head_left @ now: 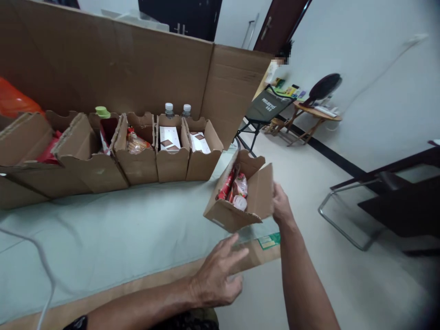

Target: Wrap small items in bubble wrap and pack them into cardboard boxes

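My right hand point(282, 204) grips the right side wall of an open cardboard box point(233, 221), which is tilted at the right end of the table. Inside that box lie red packets point(226, 185), a clear-wrapped snack bag point(240, 184) and a small round whitish item point(239, 202). Just below the box's front, my left hand point(222, 272) is open with its fingers apart, holding nothing. Along the back stands a row of similar cardboard boxes point(139, 166) with packets, a green-capped container point(102, 112), white cartons point(169, 138) and white-capped bottles point(169, 110).
A tall cardboard panel point(137, 68) rises behind the row. A pale green cloth point(120, 229) covers the table, with a cable point(44, 261) at left. On the right are a folding chair point(270, 107), a small wooden table point(318, 110) and a metal-framed chair point(343, 229). A person point(271, 71) is farther back.
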Available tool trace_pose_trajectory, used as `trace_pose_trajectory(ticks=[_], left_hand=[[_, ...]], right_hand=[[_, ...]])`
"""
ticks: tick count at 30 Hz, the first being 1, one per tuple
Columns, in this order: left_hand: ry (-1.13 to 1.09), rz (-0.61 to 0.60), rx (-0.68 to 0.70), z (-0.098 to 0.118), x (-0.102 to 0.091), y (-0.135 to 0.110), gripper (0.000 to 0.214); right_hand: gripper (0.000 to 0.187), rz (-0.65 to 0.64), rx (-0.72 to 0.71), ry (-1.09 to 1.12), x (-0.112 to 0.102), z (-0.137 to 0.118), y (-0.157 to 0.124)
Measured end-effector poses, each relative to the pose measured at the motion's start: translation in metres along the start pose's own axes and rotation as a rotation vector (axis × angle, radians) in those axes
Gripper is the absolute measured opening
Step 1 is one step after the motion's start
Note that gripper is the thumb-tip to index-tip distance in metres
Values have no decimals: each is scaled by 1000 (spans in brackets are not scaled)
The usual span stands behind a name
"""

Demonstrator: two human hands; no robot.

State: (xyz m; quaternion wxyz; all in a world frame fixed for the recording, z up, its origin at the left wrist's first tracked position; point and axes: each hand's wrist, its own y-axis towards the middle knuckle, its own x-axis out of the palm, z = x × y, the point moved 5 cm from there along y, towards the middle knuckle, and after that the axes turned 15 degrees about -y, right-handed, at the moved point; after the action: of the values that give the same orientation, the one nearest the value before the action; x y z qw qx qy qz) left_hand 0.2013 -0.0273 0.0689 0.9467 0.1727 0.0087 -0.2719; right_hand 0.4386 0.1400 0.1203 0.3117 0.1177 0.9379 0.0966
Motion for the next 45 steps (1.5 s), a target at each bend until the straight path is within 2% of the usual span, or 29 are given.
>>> trace_pose_trajectory(ticks=[2, 5, 7, 8, 11, 17, 21, 25, 27, 30, 32, 33, 35, 37, 40, 42, 45], left_hand=[[19, 53, 46, 4, -19, -3, 60], [122, 248, 16, -2, -64, -13, 49], [198, 357, -27, -10, -90, -22, 43], [227, 391, -34, -14, -99, -26, 41], [302, 430, -21, -24, -111, -38, 36], [419, 458, 103, -29, -112, -52, 32], [411, 415, 162, -26, -109, -49, 36], [402, 403, 171, -26, -107, -45, 39], [396, 412, 163, -28, -108, -45, 39], [369, 418, 134, -30, -109, -47, 38], [346, 413, 105, -32, -109, -47, 37], [336, 411, 89, -33, -109, -47, 37], [322, 413, 68, -35, -108, -47, 37], [311, 427, 60, -35, -108, -47, 36], [295, 485, 75, -33, -113, -47, 32], [296, 559, 71, -30, -122, -49, 31], [302, 707, 11, -25, -140, -56, 36]], right_hand=[[75, 24, 19, 6, 3, 5, -40], [74, -127, 27, -5, 29, 6, -99], [65, -155, 48, -86, 46, 4, -118], [59, -149, 51, -118, 52, 2, -118], [49, -129, 27, -102, 59, 0, -89], [55, -154, -16, -26, 49, 19, 15], [58, -198, -58, 10, 67, 15, 72], [59, -199, -85, 12, 85, 6, 105], [58, -143, -82, -20, 82, 3, 105], [54, 50, -58, -88, 64, -8, 84], [48, 159, -105, -150, 57, -33, 64], [46, 174, -167, -200, 60, -52, 55], [51, 44, -333, -326, 82, -97, 46], [56, -113, -432, -525, 113, -136, 48], [35, -186, -428, -792, 142, -170, 57], [22, -158, -407, -847, 141, -177, 52], [18, -137, -439, -759, 114, -171, 12]])
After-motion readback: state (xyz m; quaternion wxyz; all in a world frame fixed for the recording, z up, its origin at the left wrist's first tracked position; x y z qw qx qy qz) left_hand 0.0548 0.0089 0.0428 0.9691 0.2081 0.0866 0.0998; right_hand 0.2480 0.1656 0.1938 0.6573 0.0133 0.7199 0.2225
